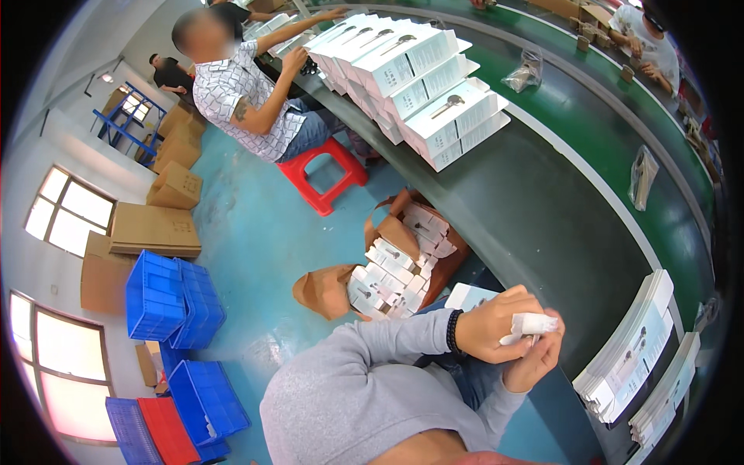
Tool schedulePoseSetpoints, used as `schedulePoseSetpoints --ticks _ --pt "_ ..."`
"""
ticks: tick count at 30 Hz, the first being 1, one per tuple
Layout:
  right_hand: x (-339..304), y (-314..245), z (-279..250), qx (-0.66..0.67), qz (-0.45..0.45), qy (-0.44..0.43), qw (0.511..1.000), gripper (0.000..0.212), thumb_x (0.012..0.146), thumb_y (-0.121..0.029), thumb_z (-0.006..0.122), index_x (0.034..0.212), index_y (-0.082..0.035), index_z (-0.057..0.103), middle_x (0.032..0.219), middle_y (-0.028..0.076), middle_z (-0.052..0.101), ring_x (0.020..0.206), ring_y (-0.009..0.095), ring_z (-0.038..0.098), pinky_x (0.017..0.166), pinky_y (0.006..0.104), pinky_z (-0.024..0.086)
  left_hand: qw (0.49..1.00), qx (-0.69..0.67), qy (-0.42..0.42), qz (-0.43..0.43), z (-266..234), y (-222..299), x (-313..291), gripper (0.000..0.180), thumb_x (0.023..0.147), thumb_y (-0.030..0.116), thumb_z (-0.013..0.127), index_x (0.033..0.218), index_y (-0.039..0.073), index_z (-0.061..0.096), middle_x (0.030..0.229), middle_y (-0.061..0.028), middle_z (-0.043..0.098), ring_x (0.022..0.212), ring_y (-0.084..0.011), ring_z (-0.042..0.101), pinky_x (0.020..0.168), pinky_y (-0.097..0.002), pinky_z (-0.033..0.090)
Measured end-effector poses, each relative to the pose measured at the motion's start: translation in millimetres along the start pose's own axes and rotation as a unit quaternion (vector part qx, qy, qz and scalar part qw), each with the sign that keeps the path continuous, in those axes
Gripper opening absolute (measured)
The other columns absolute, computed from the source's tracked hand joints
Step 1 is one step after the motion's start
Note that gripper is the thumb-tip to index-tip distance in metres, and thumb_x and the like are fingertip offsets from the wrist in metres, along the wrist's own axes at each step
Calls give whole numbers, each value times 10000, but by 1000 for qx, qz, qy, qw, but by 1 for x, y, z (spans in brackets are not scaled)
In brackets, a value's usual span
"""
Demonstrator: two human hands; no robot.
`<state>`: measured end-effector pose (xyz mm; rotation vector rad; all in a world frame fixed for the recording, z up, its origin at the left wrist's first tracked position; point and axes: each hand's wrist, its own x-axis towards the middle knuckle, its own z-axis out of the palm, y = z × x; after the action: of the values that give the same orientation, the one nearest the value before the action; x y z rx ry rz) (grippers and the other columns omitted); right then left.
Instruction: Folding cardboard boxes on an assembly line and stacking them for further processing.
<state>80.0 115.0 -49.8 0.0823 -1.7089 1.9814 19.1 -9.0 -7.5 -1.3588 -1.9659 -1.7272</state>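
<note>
My left hand (494, 324), with a dark beaded bracelet at the wrist, is closed near the bench edge. Close against it, my right hand (538, 361) has its fingers bent in. Between them is a small crumpled white piece (533, 323), like paper or tape; its exact kind is unclear. Both hands seem to pinch it, though some fingertips are hidden. Beside my left wrist, a white and light-blue carton (468, 296) is partly covered by the arm. To the right of my hands, a stack of flat printed cartons (629, 349) lies on the dark bench (535, 209).
Assembled white boxes (457, 116) are piled at the far end of the bench. A brown carton (459, 262) of printed cartons stands on the floor. Beyond runs a green conveyor (597, 128) with bagged parts. A co-worker (248, 101) sits on a red stool (325, 174). Blue crates (159, 294) stand left.
</note>
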Motion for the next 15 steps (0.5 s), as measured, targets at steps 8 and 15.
schedulePoseSetpoints --ticks 8,15 --pt "4 -8 1 35 140 -17 989 193 768 -20 601 889 -33 452 984 54 474 834 100 477 741 235 396 996 26 -68 43 -4 6 10 603 654 357 713 1153 81 518 1065 -90 510 914 -264 491 755 -356 355" --pt "8 -6 -1 -45 118 -32 991 245 734 -64 635 897 -32 455 938 48 472 809 108 467 721 234 388 993 63 -81 59 -1 5 10 582 629 328 709 1135 90 546 1100 -74 510 924 -245 492 761 -352 350"
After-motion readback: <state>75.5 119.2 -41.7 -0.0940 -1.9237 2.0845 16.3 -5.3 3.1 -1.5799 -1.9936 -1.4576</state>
